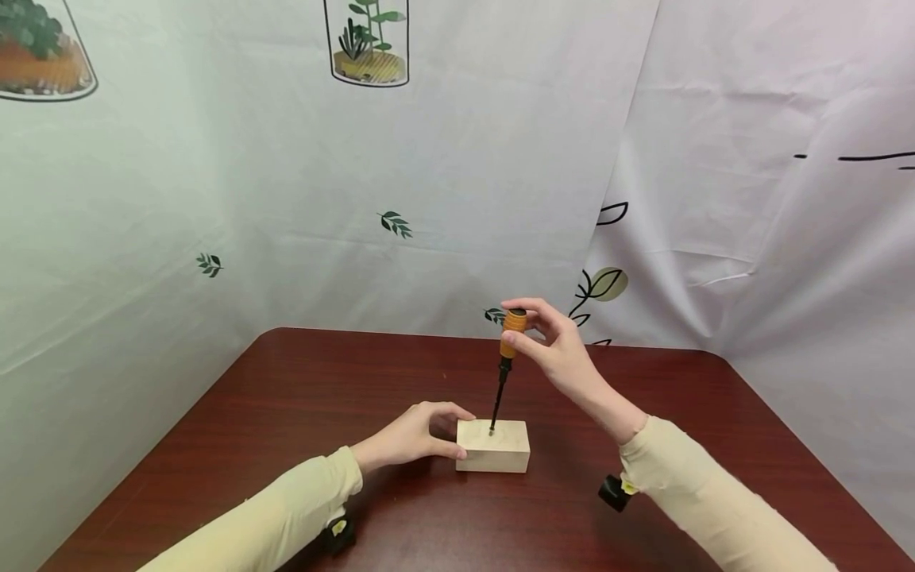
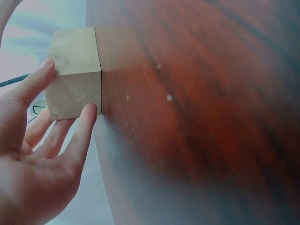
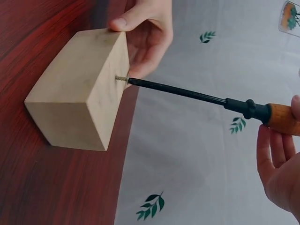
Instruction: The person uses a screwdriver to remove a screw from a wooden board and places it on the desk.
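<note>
A pale wooden block point(image 1: 492, 459) lies on the table, with a small screw point(image 3: 121, 78) standing partly out of its top face. My left hand point(image 1: 415, 433) grips the block's left end, thumb on the near side and fingers behind. The thumb and fingertips point(image 2: 88, 112) touch the wood in the left wrist view. In my right hand point(image 1: 565, 349) is a screwdriver point(image 1: 511, 334) with an orange handle and black shaft, pinched between thumb and fingers. It stands nearly upright, leaning slightly, its tip at the screw head in the right wrist view.
The dark red-brown table point(image 1: 343, 381) has rounded far corners. Behind and beside it hangs a white cloth point(image 1: 457, 159) printed with leaves and jars. Black devices point(image 1: 615, 492) are strapped under both sleeved wrists.
</note>
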The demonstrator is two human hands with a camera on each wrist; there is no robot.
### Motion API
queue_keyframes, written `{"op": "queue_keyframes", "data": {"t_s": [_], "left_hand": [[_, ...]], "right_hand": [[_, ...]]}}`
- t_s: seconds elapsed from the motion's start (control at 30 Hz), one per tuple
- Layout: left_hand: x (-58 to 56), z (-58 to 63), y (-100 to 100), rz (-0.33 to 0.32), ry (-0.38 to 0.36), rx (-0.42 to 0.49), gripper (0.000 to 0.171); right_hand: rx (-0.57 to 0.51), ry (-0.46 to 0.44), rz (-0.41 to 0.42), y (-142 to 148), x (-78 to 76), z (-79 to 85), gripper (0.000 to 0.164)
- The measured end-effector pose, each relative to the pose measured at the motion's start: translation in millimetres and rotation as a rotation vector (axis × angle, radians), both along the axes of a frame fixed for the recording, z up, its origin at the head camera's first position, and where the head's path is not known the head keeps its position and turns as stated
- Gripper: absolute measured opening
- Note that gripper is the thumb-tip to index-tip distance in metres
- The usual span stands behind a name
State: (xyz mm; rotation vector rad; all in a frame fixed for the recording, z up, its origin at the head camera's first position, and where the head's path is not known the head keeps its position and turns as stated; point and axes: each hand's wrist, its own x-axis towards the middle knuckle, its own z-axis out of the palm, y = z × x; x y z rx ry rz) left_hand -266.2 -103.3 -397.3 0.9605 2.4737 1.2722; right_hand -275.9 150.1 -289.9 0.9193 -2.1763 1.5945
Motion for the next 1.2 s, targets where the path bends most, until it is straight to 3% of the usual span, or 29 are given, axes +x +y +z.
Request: {"op": "queue_keyframes", "data": {"t_s": [0.3,0.53,0.63,0.73,0.87,1.0,1.2], "left_hand": [[-2.6,-1.5,-1.6,-0.030,0.020,0.003,0.049],[-2.7,-1.5,-1.3,-0.036,0.027,-0.001,0.050],[-2.6,-1.4,-1.3,-0.036,0.029,-0.001,0.050],[-2.5,-1.5,-1.3,-0.034,0.027,-0.003,0.050],[-2.8,-1.4,-1.5,-0.030,0.016,0.001,0.050],[-2.8,-0.3,-2.0,-0.027,0.006,0.002,0.049],[-2.2,1.8,-2.1,-0.036,0.006,-0.005,0.049]], "right_hand": [[0.021,-0.043,0.025,9.4,-1.4,3.3,0.041],[0.006,-0.012,0.234,11.9,-5.4,1.3,0.040],[-0.013,-0.021,0.276,11.4,-7.7,0.5,0.035],[-0.026,-0.062,0.252,8.3,-7.8,0.2,0.037],[-0.051,-0.102,0.133,0.5,-6.7,0.1,0.045],[-0.079,-0.111,0.028,-4.2,-6.7,1.8,0.040],[-0.076,-0.100,0.051,-2.1,-5.5,7.2,0.031]]}}
